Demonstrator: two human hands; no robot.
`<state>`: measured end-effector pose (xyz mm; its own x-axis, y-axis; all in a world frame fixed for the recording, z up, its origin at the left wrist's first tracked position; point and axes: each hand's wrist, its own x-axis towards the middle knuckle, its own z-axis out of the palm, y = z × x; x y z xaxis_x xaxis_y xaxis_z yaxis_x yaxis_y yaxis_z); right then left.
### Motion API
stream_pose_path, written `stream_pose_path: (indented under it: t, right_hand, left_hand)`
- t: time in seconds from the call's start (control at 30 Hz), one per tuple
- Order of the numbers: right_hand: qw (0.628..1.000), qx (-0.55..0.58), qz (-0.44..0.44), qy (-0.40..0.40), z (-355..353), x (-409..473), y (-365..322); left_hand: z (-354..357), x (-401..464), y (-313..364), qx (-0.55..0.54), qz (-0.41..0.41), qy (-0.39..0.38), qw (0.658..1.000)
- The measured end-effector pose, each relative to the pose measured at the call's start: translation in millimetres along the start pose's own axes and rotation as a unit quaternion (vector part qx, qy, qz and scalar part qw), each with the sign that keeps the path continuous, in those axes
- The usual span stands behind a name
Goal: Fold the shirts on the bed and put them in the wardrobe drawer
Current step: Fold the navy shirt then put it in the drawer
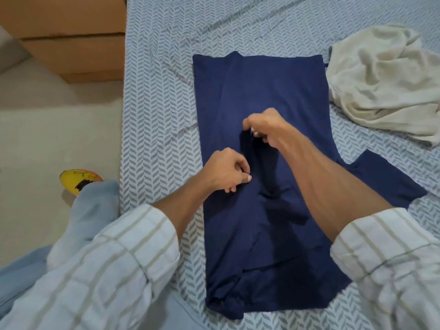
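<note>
Two shirts lie on the bed (162, 96), which is covered in a pale blue sheet with a grey leaf pattern. At far left, off the bed, a brown cardboard box (71, 36) stands on the beige floor, and nearer the person a yellow shoe (76, 181) shows beside a knee in light blue trousers (95, 210). Moving right, the navy shirt (262, 86) is spread lengthwise on the sheet, its left side folded in to a straight edge and one sleeve still sticking out at the right. The left hand (226, 171), coming from a striped white sleeve (107, 270), has its fingers curled and pinches a fold of navy cloth at the shirt's middle. Just beyond it the right hand (266, 127) also has its fingers curled, pinching the same raised fold a little farther up. At the right, a cream shirt (385, 82) lies crumpled on the sheet, just beside the navy shirt's upper right corner.
</note>
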<state>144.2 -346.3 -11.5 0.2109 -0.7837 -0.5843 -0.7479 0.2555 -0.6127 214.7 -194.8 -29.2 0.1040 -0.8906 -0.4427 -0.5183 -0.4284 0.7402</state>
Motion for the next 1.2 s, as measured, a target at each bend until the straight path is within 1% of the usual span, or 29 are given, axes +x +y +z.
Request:
stream_pose_path:
  t: [0.13,0.2,0.27,0.33,0.4,0.47,0.5,0.57,0.6,0.63,0.67,0.7,0.73,0.77,0.8,0.83,0.87,0.93,0.97,1.03,1.1,1.13,1.2]
  right_hand:
    - [0.997,0.074,0.003,-0.024,-3.9,42.9,-31.6]
    - [0.993,0.112,0.001,-0.030,-5.3,60.7,-48.7]
    - [0.992,0.123,-0.001,-0.024,-7.5,76.4,-64.4]
    - [0.991,0.130,-0.001,-0.024,-11.5,90.8,-77.2]
    - [0.985,0.173,-0.016,-0.024,-15.3,106.7,-87.5]
    - [0.972,0.233,-0.037,0.006,-17.4,120.9,-92.6]
    - [0.972,0.229,-0.042,0.032,-16.9,127.8,-94.0]
    - [0.980,0.178,-0.041,0.078,-15.2,139.8,-94.0]
    - [0.986,0.126,-0.048,0.098,-12.6,143.5,-95.7]
    - [0.989,0.052,-0.062,0.124,-10.1,145.5,-98.5]
    - [0.984,-0.035,-0.084,0.152,-7.8,146.4,-102.2]
    - [0.968,-0.122,-0.120,0.181,-4.2,146.8,-107.0]
    - [0.945,-0.186,-0.174,0.207,1.5,144.2,-113.7]
    - [0.917,-0.230,-0.239,0.222,7.2,140.3,-120.6]
    - [0.895,-0.258,-0.295,0.215,14.9,137.1,-128.0]
    - [0.881,-0.272,-0.339,0.186,23.5,135.2,-134.5]
    - [0.881,-0.278,-0.356,0.142,32.8,135.3,-140.1]
    - [0.900,-0.283,-0.327,0.060,50.7,132.4,-149.6]
    - [0.907,-0.281,-0.310,0.045,57.0,132.2,-152.3]
    - [0.910,-0.286,-0.295,0.046,66.4,132.6,-156.7]
    - [0.902,-0.306,-0.297,0.058,74.3,136.3,-162.0]
    - [0.905,-0.299,-0.295,0.063,76.7,137.4,-164.6]
    - [0.919,-0.245,-0.297,0.086,80.6,141.1,-167.2]
  left_hand:
    - [-13.2,20.5,-2.5,-0.094,-0.051,-0.094,0.990]
    - [-21.5,30.6,-2.1,-0.126,-0.081,-0.147,0.978]
    - [-26.8,37.1,-2.6,-0.145,-0.099,-0.183,0.967]
    - [-28.5,42.0,-4.3,-0.158,-0.110,-0.199,0.961]
    - [-29.0,44.6,-6.1,-0.171,-0.115,-0.208,0.956]
    - [-29.7,46.3,-6.9,-0.182,-0.120,-0.216,0.952]
    - [-30.3,47.7,-7.2,-0.184,-0.122,-0.217,0.951]
    - [-30.4,48.3,-6.0,-0.182,-0.124,-0.220,0.950]
    - [-30.7,48.3,-5.8,-0.183,-0.126,-0.221,0.950]
    - [-30.8,48.4,-5.4,-0.183,-0.126,-0.222,0.949]
    - [-30.8,48.5,-5.1,-0.184,-0.127,-0.223,0.949]
    - [-30.8,48.4,-5.4,-0.186,-0.128,-0.224,0.948]
    - [-31.4,48.0,-6.0,-0.186,-0.128,-0.225,0.948]
    - [-31.3,48.0,-6.0,-0.187,-0.127,-0.227,0.947]
    - [-31.7,48.1,-6.4,-0.187,-0.127,-0.228,0.947]
    - [-31.6,48.2,-6.6,-0.188,-0.126,-0.229,0.947]
    - [-31.6,48.1,-7.0,-0.188,-0.127,-0.229,0.947]
    - [-31.0,47.7,-8.5,-0.191,-0.126,-0.227,0.947]
    - [-30.5,47.5,-9.2,-0.194,-0.124,-0.227,0.946]
    - [-30.1,47.3,-10.5,-0.202,-0.122,-0.225,0.945]
    - [-30.4,47.7,-11.6,-0.206,-0.122,-0.225,0.945]
    - [-30.4,48.0,-11.7,-0.207,-0.122,-0.225,0.944]
    - [-29.9,48.4,-11.7,-0.206,-0.121,-0.228,0.944]
